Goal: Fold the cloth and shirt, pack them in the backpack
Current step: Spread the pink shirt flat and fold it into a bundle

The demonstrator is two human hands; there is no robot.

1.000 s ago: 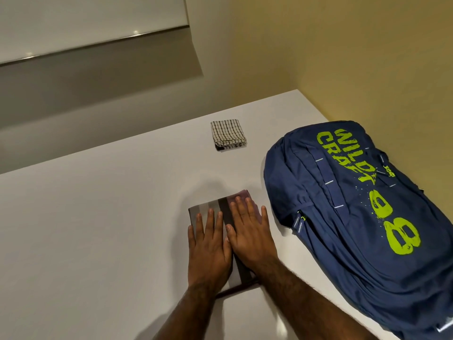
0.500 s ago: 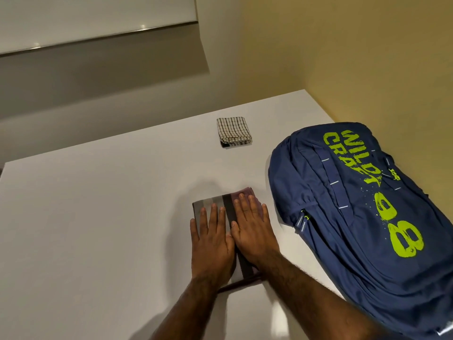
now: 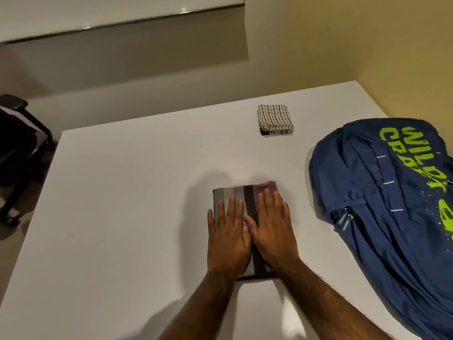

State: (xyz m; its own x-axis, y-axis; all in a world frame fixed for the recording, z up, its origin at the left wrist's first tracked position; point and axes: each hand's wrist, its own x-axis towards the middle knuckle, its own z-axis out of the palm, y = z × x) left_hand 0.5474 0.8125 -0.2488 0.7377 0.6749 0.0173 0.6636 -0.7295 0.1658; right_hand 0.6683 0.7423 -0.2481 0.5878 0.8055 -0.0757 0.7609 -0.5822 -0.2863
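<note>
My left hand (image 3: 226,238) and right hand (image 3: 272,231) lie flat with fingers straight, pressing the folded shirt (image 3: 241,192) and gripping nothing. Neither has moved in the last second, so the folding looks done. The folded cloth (image 3: 275,120) sits farther up the table (image 3: 122,217), and the backpack (image 3: 382,204) lies to my right, still to be packed.

Dim warm light, soft shadows, wide-angle bending at edges

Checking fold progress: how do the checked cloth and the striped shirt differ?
The cloth has thin checks; the shirt has broad grey, dark and purple stripes. The cloth lies untouched farther back; the shirt sits under the flat left hand and right hand. Both are folded, on the table.
</note>
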